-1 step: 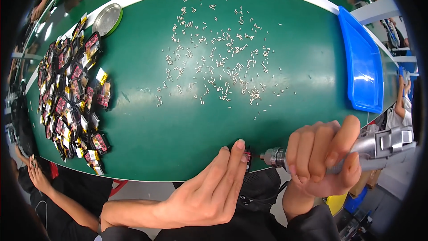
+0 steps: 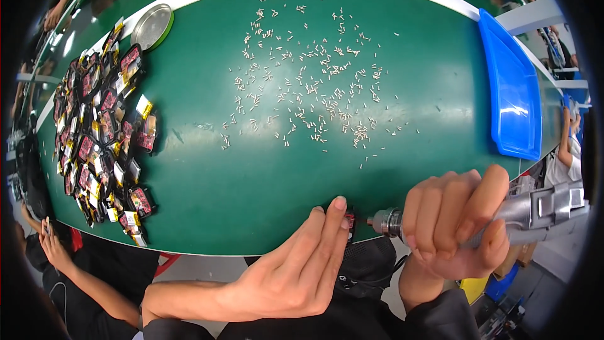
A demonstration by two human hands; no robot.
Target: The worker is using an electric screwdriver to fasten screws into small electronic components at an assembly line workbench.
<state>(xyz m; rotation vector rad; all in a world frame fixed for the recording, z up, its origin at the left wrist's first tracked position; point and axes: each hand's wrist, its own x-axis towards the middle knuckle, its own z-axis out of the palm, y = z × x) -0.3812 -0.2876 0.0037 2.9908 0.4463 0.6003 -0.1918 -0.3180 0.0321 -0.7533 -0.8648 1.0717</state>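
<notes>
My left hand (image 2: 290, 274) is at the table's near edge with its fingers straight and pressed together. They hold a small black-cased device with a red circuit board (image 2: 350, 220), mostly hidden behind the fingertips. My right hand (image 2: 452, 223) wraps round a silver power screwdriver (image 2: 391, 221), held sideways with its nose pointing left. A small gap separates that nose from the device. Many small loose screws (image 2: 340, 110) lie scattered over the middle of the green table (image 2: 207, 195).
At the left, similar devices with yellow-taped parts (image 2: 94, 132) form a heap. Beyond it stands a round shallow tin (image 2: 152, 28). A blue tray (image 2: 514, 97) sits along the right edge. Another person's hand (image 2: 55, 253) shows at lower left.
</notes>
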